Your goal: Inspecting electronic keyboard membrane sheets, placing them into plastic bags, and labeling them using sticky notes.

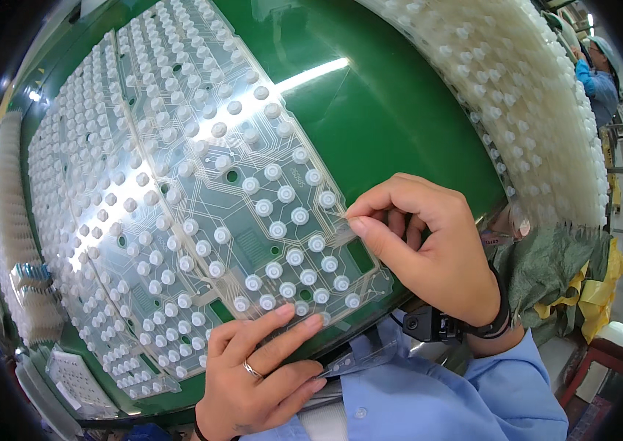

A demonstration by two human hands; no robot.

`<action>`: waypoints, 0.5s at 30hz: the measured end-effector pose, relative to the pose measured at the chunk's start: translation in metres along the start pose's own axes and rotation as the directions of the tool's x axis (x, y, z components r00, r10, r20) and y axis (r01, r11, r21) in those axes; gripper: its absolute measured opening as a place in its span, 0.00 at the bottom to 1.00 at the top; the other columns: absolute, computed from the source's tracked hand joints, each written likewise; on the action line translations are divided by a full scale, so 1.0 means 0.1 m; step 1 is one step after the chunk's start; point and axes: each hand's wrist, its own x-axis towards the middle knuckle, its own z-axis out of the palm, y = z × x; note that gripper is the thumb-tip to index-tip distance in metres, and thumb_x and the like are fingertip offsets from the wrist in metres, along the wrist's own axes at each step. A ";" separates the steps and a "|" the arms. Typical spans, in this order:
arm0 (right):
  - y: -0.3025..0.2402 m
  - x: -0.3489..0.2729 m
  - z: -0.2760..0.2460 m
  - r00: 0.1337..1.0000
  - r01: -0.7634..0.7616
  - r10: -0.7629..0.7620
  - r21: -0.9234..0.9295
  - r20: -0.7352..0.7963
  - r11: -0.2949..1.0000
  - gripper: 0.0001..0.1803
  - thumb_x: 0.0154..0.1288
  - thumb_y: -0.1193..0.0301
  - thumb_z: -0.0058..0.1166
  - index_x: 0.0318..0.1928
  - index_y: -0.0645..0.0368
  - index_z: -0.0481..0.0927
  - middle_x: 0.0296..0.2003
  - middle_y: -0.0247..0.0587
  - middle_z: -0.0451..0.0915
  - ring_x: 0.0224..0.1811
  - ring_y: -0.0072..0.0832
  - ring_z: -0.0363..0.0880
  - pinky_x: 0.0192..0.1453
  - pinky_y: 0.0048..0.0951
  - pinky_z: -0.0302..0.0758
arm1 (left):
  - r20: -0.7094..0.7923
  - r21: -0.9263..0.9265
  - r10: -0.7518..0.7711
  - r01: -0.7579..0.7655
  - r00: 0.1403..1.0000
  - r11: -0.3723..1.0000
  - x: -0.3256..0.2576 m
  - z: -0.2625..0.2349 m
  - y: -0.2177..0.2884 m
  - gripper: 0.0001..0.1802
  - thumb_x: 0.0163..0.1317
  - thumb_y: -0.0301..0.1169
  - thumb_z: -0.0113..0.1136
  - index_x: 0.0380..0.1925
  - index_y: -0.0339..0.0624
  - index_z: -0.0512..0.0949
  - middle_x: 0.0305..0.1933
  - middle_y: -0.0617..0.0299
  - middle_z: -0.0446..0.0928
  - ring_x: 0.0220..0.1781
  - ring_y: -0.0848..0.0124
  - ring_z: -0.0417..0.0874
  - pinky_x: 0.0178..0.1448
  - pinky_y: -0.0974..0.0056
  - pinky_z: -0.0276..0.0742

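Observation:
Clear keyboard membranes (pixel 252 246) with printed traces and rows of white rubber domes lie overlapped on the green tabletop (pixel 399 110). My right hand (pixel 429 246) is closed in a pinch, thumb against forefinger, at the right edge of the nearest membrane. Any small piece between those fingertips is too fine to make out. My left hand (pixel 260 375) lies with fingers stretched over that membrane's front edge, fingertips beside the front domes. A ring (pixel 252 369) is on one of its fingers. Part of a clear sheet (pixel 363 360) hangs below the table's front edge.
A tall stack of domed membranes (pixel 510 95) lines the right side. Another stack (pixel 13 220) stands at the left, above a white dotted panel (pixel 80 382). Dark green sacking (pixel 546 272) with yellow strips (pixel 598 290) sits at right. A person (pixel 602 81) in blue is farther back.

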 end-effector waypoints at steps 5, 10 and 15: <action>-0.02 0.02 0.02 1.000 -0.022 0.023 -0.128 0.007 0.991 0.01 0.57 0.76 0.58 0.30 0.60 0.80 0.24 0.37 0.78 0.17 0.23 0.70 0.22 0.24 0.64 | -0.003 0.060 0.017 -0.016 1.000 0.998 -0.01 0.01 0.00 0.08 0.45 0.39 0.68 0.25 0.54 0.81 0.55 0.64 0.79 0.59 0.59 0.74 0.50 0.57 0.64; 0.00 0.02 0.03 1.000 -0.023 0.021 -0.104 -0.016 0.994 0.01 0.57 0.77 0.59 0.31 0.60 0.81 0.23 0.35 0.77 0.18 0.21 0.68 0.22 0.23 0.63 | 0.002 0.060 0.005 -0.005 1.000 0.998 -0.01 0.00 0.00 0.07 0.45 0.39 0.68 0.25 0.55 0.81 0.55 0.65 0.79 0.59 0.61 0.74 0.50 0.58 0.64; 0.04 0.02 0.03 1.000 0.025 -0.024 -0.084 0.012 0.996 0.03 0.58 0.80 0.58 0.34 0.64 0.82 0.25 0.31 0.75 0.21 0.11 0.66 0.22 0.15 0.59 | 0.006 0.055 -0.005 0.005 1.000 0.998 0.00 -0.01 0.00 0.07 0.45 0.39 0.68 0.24 0.56 0.81 0.55 0.66 0.79 0.59 0.62 0.74 0.50 0.58 0.64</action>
